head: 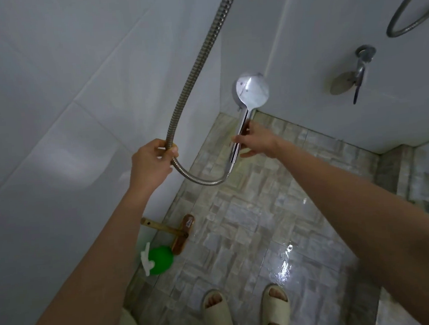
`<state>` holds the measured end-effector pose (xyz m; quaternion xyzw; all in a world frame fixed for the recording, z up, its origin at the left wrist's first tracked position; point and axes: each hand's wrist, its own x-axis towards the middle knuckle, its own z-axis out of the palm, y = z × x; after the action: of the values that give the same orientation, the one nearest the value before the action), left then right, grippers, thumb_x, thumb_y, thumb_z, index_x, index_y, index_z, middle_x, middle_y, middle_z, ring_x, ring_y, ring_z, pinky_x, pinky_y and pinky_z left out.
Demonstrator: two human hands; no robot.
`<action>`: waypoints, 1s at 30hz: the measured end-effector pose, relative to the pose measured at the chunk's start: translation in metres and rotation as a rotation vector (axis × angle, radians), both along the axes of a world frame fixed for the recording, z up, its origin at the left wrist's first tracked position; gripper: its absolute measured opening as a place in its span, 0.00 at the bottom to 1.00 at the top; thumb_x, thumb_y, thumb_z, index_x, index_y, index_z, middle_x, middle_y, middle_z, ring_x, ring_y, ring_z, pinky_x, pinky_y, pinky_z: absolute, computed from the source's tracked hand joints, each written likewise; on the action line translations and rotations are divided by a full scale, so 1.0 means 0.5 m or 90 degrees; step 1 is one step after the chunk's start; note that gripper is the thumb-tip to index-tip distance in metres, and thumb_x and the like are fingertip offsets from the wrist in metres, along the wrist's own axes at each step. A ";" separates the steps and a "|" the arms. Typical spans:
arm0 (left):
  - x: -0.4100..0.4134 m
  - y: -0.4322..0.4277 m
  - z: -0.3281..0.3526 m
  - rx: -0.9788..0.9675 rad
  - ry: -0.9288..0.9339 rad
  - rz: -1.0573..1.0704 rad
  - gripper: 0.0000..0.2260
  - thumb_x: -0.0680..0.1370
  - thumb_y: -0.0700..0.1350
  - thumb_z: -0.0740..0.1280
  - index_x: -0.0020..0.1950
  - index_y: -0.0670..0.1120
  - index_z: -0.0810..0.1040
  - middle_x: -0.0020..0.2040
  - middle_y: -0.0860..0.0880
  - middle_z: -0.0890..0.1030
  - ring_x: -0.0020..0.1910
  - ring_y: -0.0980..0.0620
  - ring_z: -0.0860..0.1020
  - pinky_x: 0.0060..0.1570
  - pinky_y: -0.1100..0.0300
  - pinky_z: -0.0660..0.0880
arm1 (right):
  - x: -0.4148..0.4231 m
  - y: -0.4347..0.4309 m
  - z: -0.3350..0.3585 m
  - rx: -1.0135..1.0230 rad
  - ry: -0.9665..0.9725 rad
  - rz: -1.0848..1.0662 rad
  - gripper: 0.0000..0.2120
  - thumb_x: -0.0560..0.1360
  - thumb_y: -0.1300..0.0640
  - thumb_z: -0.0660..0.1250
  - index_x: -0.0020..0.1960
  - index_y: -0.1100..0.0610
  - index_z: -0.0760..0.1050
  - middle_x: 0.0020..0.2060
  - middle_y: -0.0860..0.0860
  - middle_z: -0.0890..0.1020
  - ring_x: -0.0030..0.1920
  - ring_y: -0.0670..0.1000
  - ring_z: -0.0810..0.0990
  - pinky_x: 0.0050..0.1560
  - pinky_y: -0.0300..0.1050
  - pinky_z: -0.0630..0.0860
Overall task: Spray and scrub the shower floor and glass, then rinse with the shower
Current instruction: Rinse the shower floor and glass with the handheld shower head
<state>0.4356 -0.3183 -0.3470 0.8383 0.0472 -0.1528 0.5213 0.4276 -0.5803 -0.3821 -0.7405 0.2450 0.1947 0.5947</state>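
Our slippers (216, 316) stand on the wet shower floor (251, 223). Left hand (151, 162) grips hose (193, 69); right hand (255, 141) grips shower head (252, 90) handle. Green spray bottle (159, 260) left of slippers; we can't see its contents.

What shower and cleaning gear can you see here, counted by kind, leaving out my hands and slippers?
Shower head: 1, held in the right hand
Metal hose: 2, this one gripped by the left hand, another looped at top right
Wall tap: 1
Green spray bottle: 1
Wooden brush: 1
Total: 6
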 end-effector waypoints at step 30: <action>-0.016 -0.016 -0.018 0.181 -0.085 -0.076 0.03 0.76 0.52 0.70 0.47 0.55 0.82 0.43 0.51 0.86 0.42 0.49 0.84 0.51 0.48 0.81 | -0.155 0.120 -0.108 0.213 0.057 -0.176 0.14 0.77 0.61 0.66 0.60 0.56 0.67 0.54 0.57 0.77 0.47 0.54 0.80 0.40 0.47 0.82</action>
<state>0.4276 -0.3263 -0.3561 0.9133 -0.0164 -0.1191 0.3891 0.3503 -0.5203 -0.4359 -0.5812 0.3347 0.1817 0.7191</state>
